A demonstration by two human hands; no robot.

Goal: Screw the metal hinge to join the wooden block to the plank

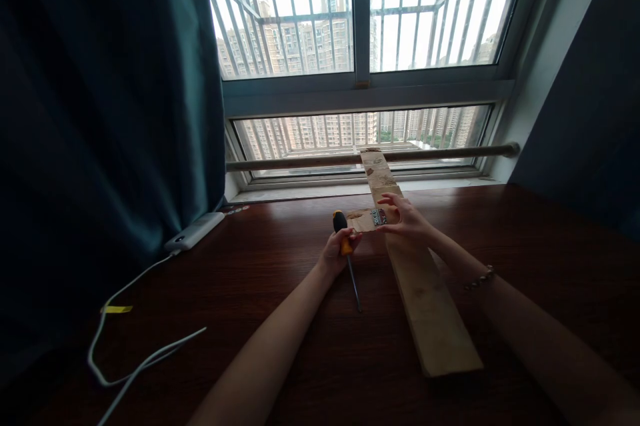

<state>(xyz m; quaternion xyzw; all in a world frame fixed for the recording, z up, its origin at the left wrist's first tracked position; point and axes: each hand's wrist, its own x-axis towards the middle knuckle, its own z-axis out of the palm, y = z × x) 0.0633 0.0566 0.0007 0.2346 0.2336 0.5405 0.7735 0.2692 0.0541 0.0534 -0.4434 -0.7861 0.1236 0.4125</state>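
My left hand (339,247) is closed around a screwdriver (346,245) with a black and orange handle. Its metal shaft points down toward me over the table. Just beyond that hand, a short wooden piece (359,220) lies crosswise against a long wooden board (423,293). A silvery metal hinge (379,217) sits where the two woods meet. Over the board, beside the hinge, is my right hand (406,218), its thumb and fingers spread apart. Whether its fingertips touch the hinge I cannot tell. A bracelet circles the right wrist.
The board's far end rests on a horizontal rail (445,154) before the barred window. On the dark wooden table (270,286), a white power strip (195,233) lies at left with a white cable (125,373). A dark curtain (115,79) hangs on the left.
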